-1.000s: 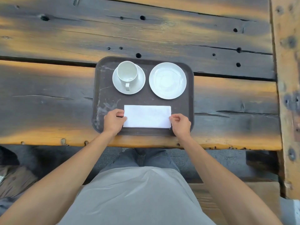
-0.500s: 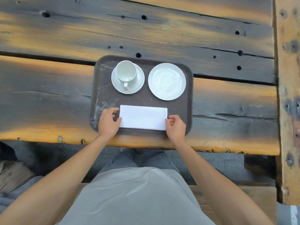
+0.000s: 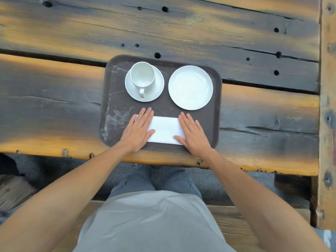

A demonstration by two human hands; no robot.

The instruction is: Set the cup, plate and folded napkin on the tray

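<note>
A dark brown tray [image 3: 216, 113] lies on the wooden table near its front edge. At the tray's back left a white cup [image 3: 142, 75] stands upright on a saucer [image 3: 157, 88], handle toward me. An empty white plate [image 3: 190, 87] sits at the back right. A folded white napkin [image 3: 164, 130] lies flat along the tray's near side. My left hand [image 3: 138, 130] rests flat on the napkin's left end, fingers stretched out. My right hand [image 3: 193, 133] lies flat on its right end the same way. Both ends of the napkin are covered.
The table [image 3: 54, 99] is made of dark, weathered planks with gaps and holes. A wooden beam [image 3: 327, 106] runs along the right side. Below the front edge I see my legs and a bench [image 3: 229, 222].
Both hands have gone from pinching the napkin's ends to lying flat on top of it with fingers spread. The napkin stays on the tray's near side.
</note>
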